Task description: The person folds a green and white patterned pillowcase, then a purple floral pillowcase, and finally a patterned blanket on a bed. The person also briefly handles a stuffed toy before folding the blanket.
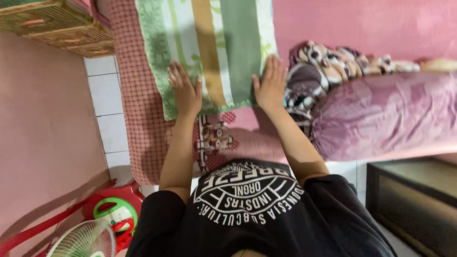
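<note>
2 hands, left hand (184, 91) and right hand (270, 84), press flat with released fingers on the striped pillow (214, 47); we keep pressure even.

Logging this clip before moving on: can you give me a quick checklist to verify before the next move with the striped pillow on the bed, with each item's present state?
1. Left hand flat on the striped pillow, near its lower left corner: ok.
2. Right hand flat at the pillow's lower right edge: ok.
3. Fingers curled around the pillow in a grip: not ok, both hands lie open with fingers spread.
4. Pillow lying fully on the pink checked bedsheet: cannot tell, its top end runs out of view.
5. Right side free of clutter: not ok, a crumpled patterned blanket and a purple bolster lie right beside the right hand.
6. Pillow surface smooth: ok, no big folds show.
</note>
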